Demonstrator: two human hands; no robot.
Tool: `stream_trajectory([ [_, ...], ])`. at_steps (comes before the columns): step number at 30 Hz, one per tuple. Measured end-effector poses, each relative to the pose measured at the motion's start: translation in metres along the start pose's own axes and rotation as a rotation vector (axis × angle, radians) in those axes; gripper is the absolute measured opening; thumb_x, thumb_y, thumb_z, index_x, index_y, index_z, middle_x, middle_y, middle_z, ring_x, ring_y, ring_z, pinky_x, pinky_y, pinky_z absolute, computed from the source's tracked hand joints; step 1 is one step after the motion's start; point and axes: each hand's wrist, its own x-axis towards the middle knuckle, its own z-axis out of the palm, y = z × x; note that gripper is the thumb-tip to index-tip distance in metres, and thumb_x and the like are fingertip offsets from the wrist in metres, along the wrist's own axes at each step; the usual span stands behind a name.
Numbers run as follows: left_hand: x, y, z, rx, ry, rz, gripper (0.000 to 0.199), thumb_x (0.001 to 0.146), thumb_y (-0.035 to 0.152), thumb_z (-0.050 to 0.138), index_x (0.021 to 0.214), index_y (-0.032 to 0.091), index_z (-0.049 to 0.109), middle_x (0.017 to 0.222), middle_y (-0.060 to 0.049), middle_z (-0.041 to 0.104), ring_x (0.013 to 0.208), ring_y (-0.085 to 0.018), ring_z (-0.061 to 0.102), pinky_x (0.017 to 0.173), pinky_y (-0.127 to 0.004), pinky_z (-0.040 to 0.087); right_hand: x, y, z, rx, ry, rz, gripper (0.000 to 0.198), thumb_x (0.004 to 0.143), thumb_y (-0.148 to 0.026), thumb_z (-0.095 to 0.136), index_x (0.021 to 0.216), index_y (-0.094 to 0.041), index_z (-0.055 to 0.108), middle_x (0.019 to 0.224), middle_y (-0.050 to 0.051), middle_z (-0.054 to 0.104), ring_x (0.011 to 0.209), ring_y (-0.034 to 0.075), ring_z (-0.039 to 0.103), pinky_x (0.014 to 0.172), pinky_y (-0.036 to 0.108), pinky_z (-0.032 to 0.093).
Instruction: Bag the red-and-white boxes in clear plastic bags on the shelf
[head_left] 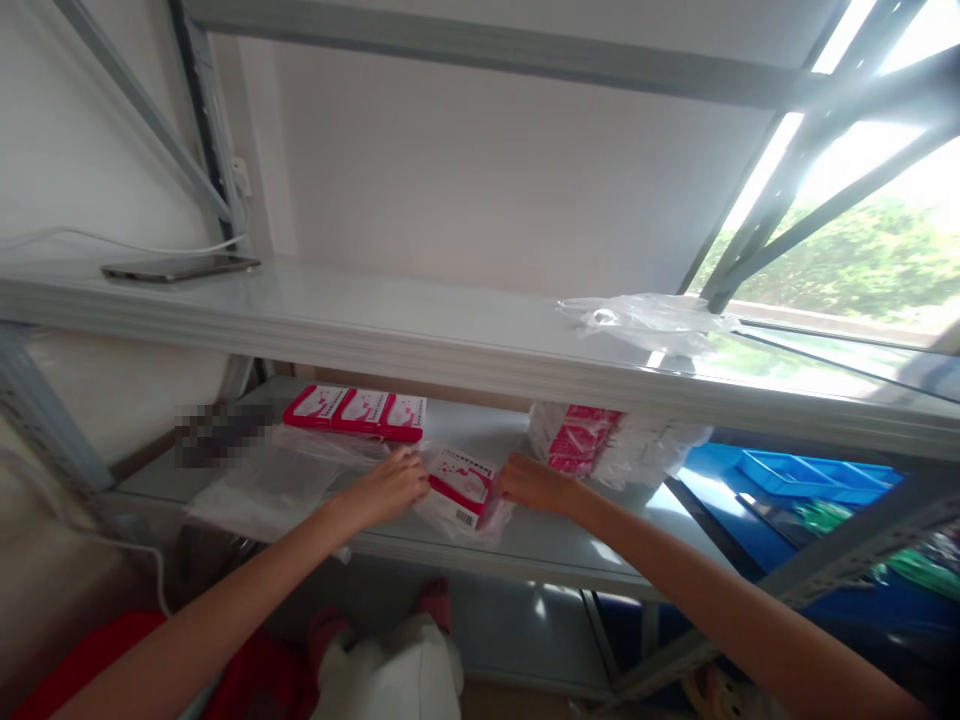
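A red and white box (pixel 459 484) sits in a clear plastic bag (pixel 433 515) on the lower shelf, between my two hands. My left hand (pixel 396 482) is closed at the bag's left side, fingers pinched on the plastic. On the other side, my right hand (pixel 534 482) is also closed, gripping the bag close to the box's right edge. Behind my left hand, three similar red and white boxes (pixel 358 412) lie in a row. Flat clear plastic bags (pixel 262 485) are spread to the left of my left hand.
More red packs (pixel 581 440) in clear plastic lie right of my right hand. Above runs the upper shelf (pixel 420 315), holding a phone-like flat device (pixel 180 268) with a cable nearby and crumpled plastic (pixel 645 315). A blue divided tray (pixel 817 475) stands at right.
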Motion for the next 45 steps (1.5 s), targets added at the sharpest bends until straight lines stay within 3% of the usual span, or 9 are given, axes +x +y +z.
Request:
stream_trajectory([
  [5, -0.003, 0.011, -0.008, -0.078, 0.026, 0.066, 0.021, 0.088, 0.008, 0.049, 0.081, 0.019, 0.065, 0.083, -0.003, 0.066, 0.088, -0.018, 0.059, 0.104, -0.038, 0.029, -0.015, -0.01, -0.016, 0.31, -0.067, -0.042, 0.014, 0.081, -0.027, 0.063, 0.076, -0.02, 0.074, 0.08, 0.004, 0.071, 0.081, 0.019, 0.062, 0.09, 0.035, 0.042],
  [9, -0.003, -0.003, -0.016, 0.007, 0.096, -0.014, 0.029, 0.083, 0.001, 0.046, 0.096, 0.018, 0.066, 0.104, -0.008, 0.066, 0.108, -0.022, 0.056, 0.107, -0.038, 0.029, -0.03, -0.008, -0.038, 0.619, 0.036, 0.069, 0.03, 0.084, -0.043, 0.057, 0.089, -0.018, 0.073, 0.096, 0.008, 0.071, 0.089, 0.021, 0.063, 0.085, 0.033, 0.046],
  [14, 0.009, -0.028, -0.037, -0.06, 0.12, -0.133, 0.041, 0.082, -0.004, 0.038, 0.101, 0.019, 0.066, 0.116, -0.008, 0.063, 0.121, -0.023, 0.05, 0.11, -0.041, 0.027, -0.047, 0.008, -0.059, 0.484, 0.242, 0.252, 0.024, 0.081, -0.038, 0.06, 0.09, -0.019, 0.073, 0.095, 0.009, 0.07, 0.087, 0.023, 0.062, 0.087, 0.036, 0.045],
  [20, 0.036, -0.007, -0.049, -0.014, 0.046, -0.011, 0.039, 0.085, -0.002, 0.037, 0.088, 0.021, 0.068, 0.112, -0.008, 0.064, 0.124, -0.023, 0.048, 0.108, -0.042, 0.032, -0.03, -0.002, -0.064, 0.192, 0.296, 0.171, 0.017, 0.084, -0.026, 0.058, 0.082, -0.022, 0.074, 0.088, 0.01, 0.069, 0.091, 0.026, 0.058, 0.097, 0.045, 0.035],
  [28, 0.047, -0.053, -0.046, -0.012, -0.051, -0.066, 0.04, 0.08, -0.005, 0.038, 0.085, 0.022, 0.067, 0.106, -0.006, 0.066, 0.123, -0.022, 0.049, 0.113, -0.044, 0.025, -0.01, -0.017, -0.078, 0.423, 0.651, 0.222, 0.022, 0.083, -0.039, 0.06, 0.082, -0.023, 0.074, 0.096, 0.008, 0.062, 0.093, 0.023, 0.056, 0.087, 0.036, 0.042],
  [32, 0.038, -0.065, -0.072, 0.105, 0.002, -0.086, 0.032, 0.086, 0.002, 0.039, 0.093, 0.015, 0.067, 0.109, -0.012, 0.064, 0.119, -0.026, 0.049, 0.103, -0.045, 0.034, -0.019, -0.01, -0.072, 0.629, 0.646, 0.241, 0.032, 0.079, -0.049, 0.062, 0.083, -0.02, 0.073, 0.089, 0.008, 0.062, 0.082, 0.021, 0.056, 0.078, 0.034, 0.044],
  [37, 0.044, -0.045, -0.091, 0.207, 0.045, -0.103, 0.024, 0.089, 0.009, 0.044, 0.087, 0.014, 0.067, 0.101, -0.011, 0.064, 0.102, -0.024, 0.057, 0.091, -0.039, 0.042, -0.018, 0.003, -0.054, 0.88, 0.594, 0.28, 0.049, 0.069, -0.062, 0.064, 0.089, -0.017, 0.068, 0.087, 0.009, 0.063, 0.085, 0.023, 0.056, 0.078, 0.036, 0.045],
  [41, 0.031, -0.048, -0.077, -0.083, 0.155, -0.217, 0.028, 0.088, 0.014, 0.046, 0.109, 0.018, 0.064, 0.116, -0.01, 0.062, 0.113, -0.024, 0.055, 0.102, -0.042, 0.037, -0.014, -0.002, -0.044, 0.928, 0.567, 0.313, 0.055, 0.075, -0.061, 0.058, 0.112, -0.021, 0.062, 0.095, 0.008, 0.061, 0.092, 0.023, 0.054, 0.08, 0.035, 0.045],
  [45, -0.013, -0.063, -0.038, -0.756, 0.175, -0.432, 0.055, 0.091, 0.044, 0.048, 0.141, 0.024, 0.038, 0.139, -0.011, 0.05, 0.126, -0.023, 0.049, 0.1, -0.038, 0.043, -0.025, -0.011, -0.027, 0.941, 0.634, 0.346, 0.063, 0.081, -0.057, 0.05, 0.137, -0.029, 0.042, 0.123, 0.008, 0.051, 0.113, 0.024, 0.047, 0.096, 0.037, 0.04],
])
